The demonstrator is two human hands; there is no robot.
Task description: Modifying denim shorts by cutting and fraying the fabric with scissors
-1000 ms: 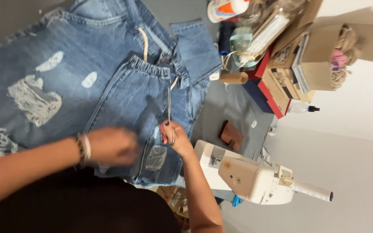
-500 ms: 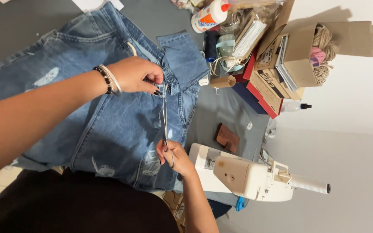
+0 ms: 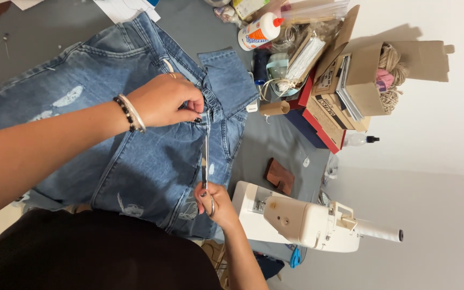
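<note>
A pair of ripped blue jeans (image 3: 135, 161) lies spread on the grey table. My left hand (image 3: 162, 99), with bracelets at the wrist, pinches the denim near the waistband. My right hand (image 3: 213, 201) grips the handles of a pair of scissors (image 3: 205, 156), whose long blades point up along the seam toward my left fingers. The blade tips sit just below the pinched fabric.
A white sewing machine (image 3: 302, 220) stands right of my right hand. A glue bottle (image 3: 259, 30), thread spools, red and cardboard boxes (image 3: 350, 91) and a small brown piece (image 3: 279, 175) crowd the table's right side. Papers (image 3: 127, 8) lie at the top edge.
My left hand moved up from the lower denim to the waistband area and stays there. The jeans shifted in view, and the scissors now reach along the seam.
</note>
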